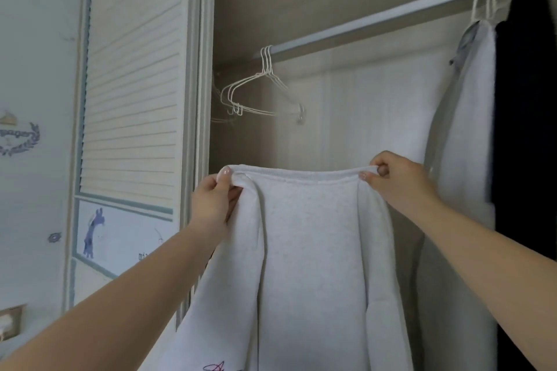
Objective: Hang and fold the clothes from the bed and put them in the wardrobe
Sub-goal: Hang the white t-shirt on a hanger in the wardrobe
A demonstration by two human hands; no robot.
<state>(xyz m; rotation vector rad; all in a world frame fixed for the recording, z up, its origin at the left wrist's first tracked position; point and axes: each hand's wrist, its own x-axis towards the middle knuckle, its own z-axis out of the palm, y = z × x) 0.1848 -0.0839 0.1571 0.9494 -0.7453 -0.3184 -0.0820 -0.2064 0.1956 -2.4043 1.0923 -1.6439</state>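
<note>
White louvred wardrobe door [132,84] sits on the far left, slid open, with a pale wallpapered wall [33,69] left of it. Next, the left hand [215,202] is pinched onto one shoulder of a pale grey fleecy sweatshirt [310,250]. The right hand [398,181] is pinched onto the other shoulder, so the hands are well apart with the neckline stretched between them, and the body of the thing hangs down in front of the open wardrobe.

Behind it, on the white metal clothes rail [376,19], there's a bunch of empty white wire hangers [259,93] toward the left. Far right on the rail: a light grey hung garment [470,114] and then a dark hung garment [524,99].

What could go wrong, I reckon: both hands are busy, so grabbing a hanger means letting one shoulder go, and the heavy fleece could slump or slide off to the floor. Those wire hangers are bunched together too, so pulling one might drag its neighbours off the rail. A thin wire could also let a wide neckline slip.

Room's a bedroom-looking space, soft daylight, beige wardrobe interior with a shelf above the rail.
</note>
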